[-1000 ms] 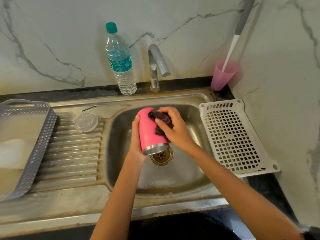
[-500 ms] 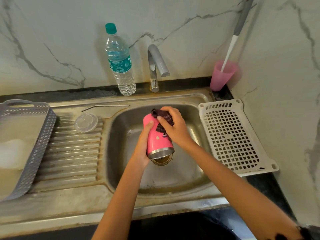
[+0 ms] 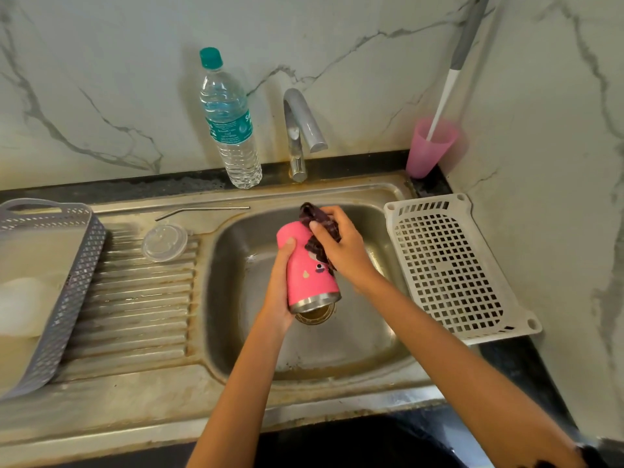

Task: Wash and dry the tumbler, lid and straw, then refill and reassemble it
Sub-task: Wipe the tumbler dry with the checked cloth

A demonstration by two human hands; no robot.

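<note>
Since a second ago the pink tumbler (image 3: 305, 278) has turned in the person's grasp so that a small printed figure now faces up, and it has shifted a little to the right, its steel-rimmed mouth now hanging over the drain (image 3: 315, 317); in the last half second hardly anything has changed. It is held above the basin of the steel sink (image 3: 236, 352), tilted with the mouth lower and nearer, the closed end farther and higher. Gripping it from the left side is the left hand (image 3: 280, 288), fingers wrapped behind the body and thumb laid on the pink surface. At the upper part of the tumbler, the right hand (image 3: 349, 253) has its fingers curled round a dark crumpled cloth (image 3: 319, 224), which it presses against the tumbler's side. On the ribbed draining board (image 3: 141, 305) to the left lies the clear lid (image 3: 164, 242), and just beyond it, on the sink's back ledge, the bent metal straw (image 3: 202, 211) lies flat; both are well apart from the hands. A grey perforated basket (image 3: 67, 275) sits at the far left. A water bottle (image 3: 231, 130) with a green cap stands upright beside the tap (image 3: 300, 130), by the dark tabletop (image 3: 152, 187) strip along the wall. A white perforated tray (image 3: 449, 265) rests to the right of the basin, and behind it a pink cup (image 3: 429, 153) holds a long brush handle (image 3: 447, 89).
</note>
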